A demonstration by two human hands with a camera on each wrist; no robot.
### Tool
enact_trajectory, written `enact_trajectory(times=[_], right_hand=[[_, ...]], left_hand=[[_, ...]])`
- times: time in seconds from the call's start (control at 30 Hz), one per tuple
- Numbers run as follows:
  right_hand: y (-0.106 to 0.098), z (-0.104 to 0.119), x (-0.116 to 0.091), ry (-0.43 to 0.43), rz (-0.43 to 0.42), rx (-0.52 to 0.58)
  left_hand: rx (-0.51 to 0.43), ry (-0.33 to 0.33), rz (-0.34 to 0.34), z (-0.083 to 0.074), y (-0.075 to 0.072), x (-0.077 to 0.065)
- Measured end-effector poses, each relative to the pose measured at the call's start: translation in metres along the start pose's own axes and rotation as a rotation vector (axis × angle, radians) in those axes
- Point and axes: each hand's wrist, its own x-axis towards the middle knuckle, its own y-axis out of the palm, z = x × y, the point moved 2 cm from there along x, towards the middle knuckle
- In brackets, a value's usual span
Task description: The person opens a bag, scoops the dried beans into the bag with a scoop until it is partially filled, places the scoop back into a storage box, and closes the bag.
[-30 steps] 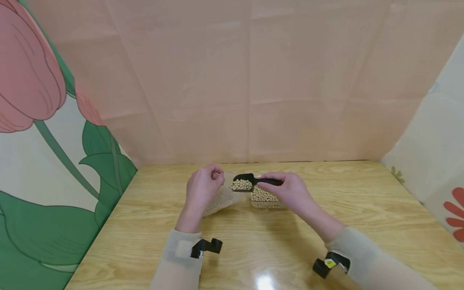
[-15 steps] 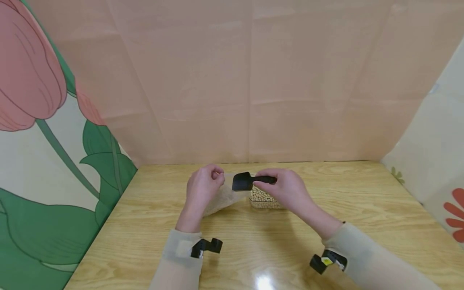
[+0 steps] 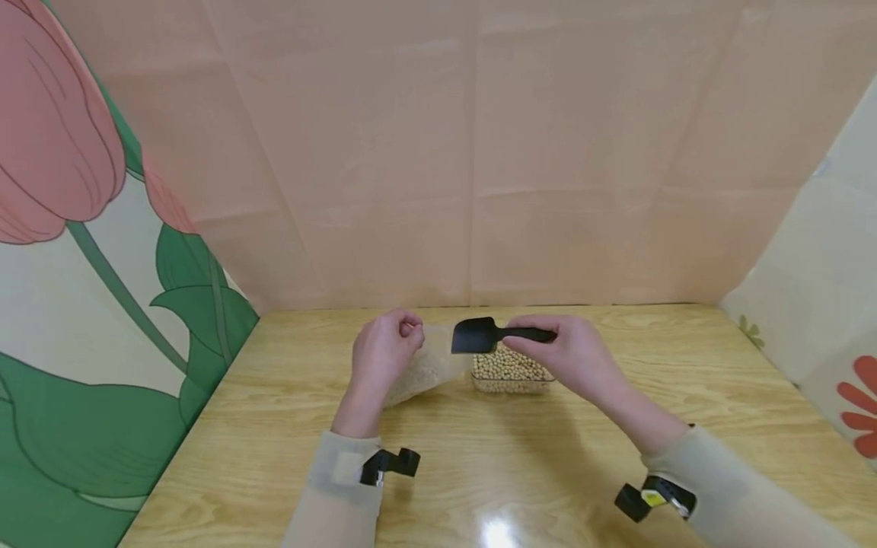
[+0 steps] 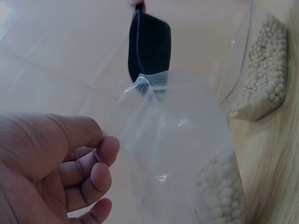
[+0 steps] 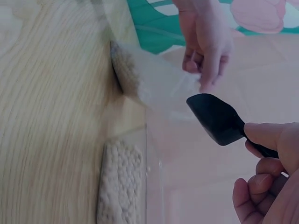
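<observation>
My left hand [image 3: 385, 350] pinches the upper edge of a clear plastic bag [image 4: 163, 135] between thumb and forefinger. Pale round beans [image 4: 222, 191] lie in the bottom of the bag, which rests on the table. In my right hand [image 3: 572, 350] is the handle of a small black scoop [image 3: 475, 336], raised to the right of the bag's mouth. No beans show on the scoop. Below the scoop and right hand stands a clear box [image 3: 512, 387] filled with the same beans; the hand hides its back right part.
The wooden table [image 3: 438, 472] ends at a pinkish cloth backdrop [image 3: 473, 167]. A tulip-printed panel [image 3: 75, 327] stands along the left side, and a pale panel with a red flower [image 3: 815, 304] along the right.
The scoop, heaped with beans a second ago, was tipped over at the bag's mouth and now shows none. My right hand has then drawn back rightward. The left hand has stayed put.
</observation>
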Motion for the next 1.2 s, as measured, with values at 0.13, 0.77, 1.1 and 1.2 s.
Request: enact_trajectory(times=[0.13,0.77,1.1,1.2], right_hand=[[-0.019,-0.008,-0.005,0.007,-0.024,-0.031],[-0.057,-0.041,-0.004,-0.036,-0.023,-0.274],[-0.058,-0.049,0.007,-0.036,0.029,-0.327],[-0.057,-0.052,0.011,-0.038,0.038,-0.340]], left_hand=[[-0.001,0.001,0.000,-0.001,-0.001,0.000],[-0.011,-0.007,0.002,0.000,-0.004,-0.001],[-0.008,0.002,0.002,0.000,-0.004,-0.001],[-0.007,0.001,0.003,0.000,-0.004,-0.001]])
